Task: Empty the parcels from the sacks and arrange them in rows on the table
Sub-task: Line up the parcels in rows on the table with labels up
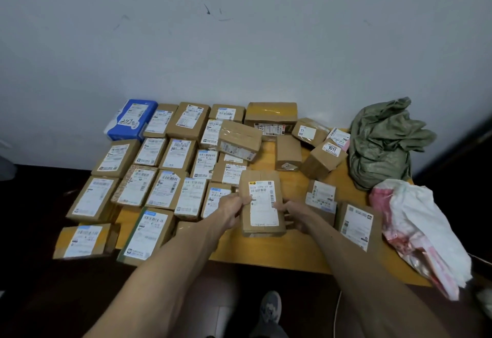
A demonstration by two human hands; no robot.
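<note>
I hold a brown parcel (pixel 262 203) between both hands, label up, over the near middle of the yellow counter (pixel 269 255): my left hand (pixel 234 208) has its fingers clamped on the parcel's left edge, thumb on top by the label, and my right hand (pixel 294 215) grips its right edge. To the left the labelled parcels (pixel 149 175) lie side by side in rows, while a looser scatter of boxes (pixel 314 151) sits behind and right. A crumpled green sack (pixel 383 143) and a white-and-pink sack (pixel 418 228) lie at the counter's right end.
</note>
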